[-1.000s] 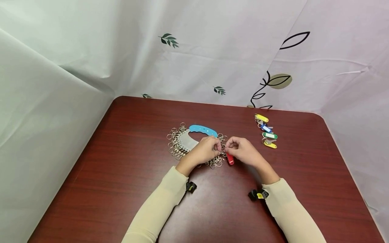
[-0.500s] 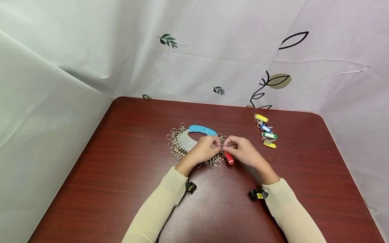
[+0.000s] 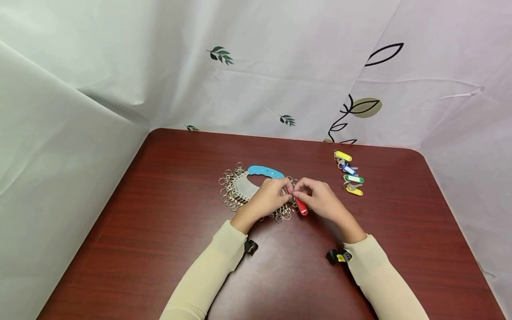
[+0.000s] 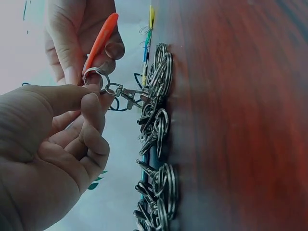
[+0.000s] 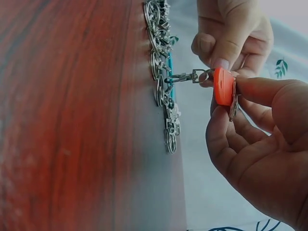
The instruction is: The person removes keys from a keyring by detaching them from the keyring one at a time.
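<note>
Fanned out on the table lies a metal key holder (image 3: 245, 185) with a blue handle (image 3: 266, 171) and many clips and rings along its edge. My left hand (image 3: 269, 196) pinches a split ring (image 4: 107, 76) that hangs from one swivel clip (image 4: 129, 94), raised off the others. Facing it, my right hand (image 3: 322, 200) pinches a red key tag (image 5: 223, 86) by its ring end, with a metal key (image 5: 234, 107) beside the tag. The fingertips of both hands meet at the ring. Whether the tag's ring is threaded onto the split ring is hidden by the fingers.
At the back right of the brown table (image 3: 160, 249) several tagged keys lie in a column: a yellow tag (image 3: 343, 156), a blue tag (image 3: 349, 169), a green tag (image 3: 354, 179) and another yellow tag (image 3: 354, 191). White patterned cloth (image 3: 256, 66) hangs behind and at the sides.
The right hand has moved slightly left with the red key tag, so the fingertips of both hands are closer together. The left hand has hardly moved.
</note>
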`<action>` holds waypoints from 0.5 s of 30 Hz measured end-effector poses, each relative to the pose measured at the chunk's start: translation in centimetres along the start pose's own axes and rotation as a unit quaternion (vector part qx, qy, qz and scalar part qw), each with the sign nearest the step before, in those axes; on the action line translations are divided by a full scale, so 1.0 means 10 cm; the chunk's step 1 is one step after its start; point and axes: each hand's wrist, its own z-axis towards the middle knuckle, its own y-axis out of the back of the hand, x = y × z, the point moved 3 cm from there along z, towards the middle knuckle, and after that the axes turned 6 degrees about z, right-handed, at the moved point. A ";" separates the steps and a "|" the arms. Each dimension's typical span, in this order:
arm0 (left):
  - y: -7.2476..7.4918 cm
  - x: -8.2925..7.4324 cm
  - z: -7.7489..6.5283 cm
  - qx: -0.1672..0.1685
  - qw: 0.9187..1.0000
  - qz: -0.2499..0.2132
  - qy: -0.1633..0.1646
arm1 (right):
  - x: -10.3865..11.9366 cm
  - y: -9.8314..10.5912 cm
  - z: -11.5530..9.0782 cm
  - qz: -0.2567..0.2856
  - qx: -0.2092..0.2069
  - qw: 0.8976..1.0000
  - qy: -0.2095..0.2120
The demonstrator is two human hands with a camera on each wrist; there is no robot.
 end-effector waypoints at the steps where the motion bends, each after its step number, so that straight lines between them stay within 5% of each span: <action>1: 0.00 0.00 0.00 0.002 1.000 -0.007 0.001 | 0.00 0.00 0.00 0.007 0.001 1.000 -0.001; 15: 0.02 0.06 0.00 0.017 0.997 -0.070 0.021 | -0.06 -0.02 0.01 0.072 0.012 0.997 -0.032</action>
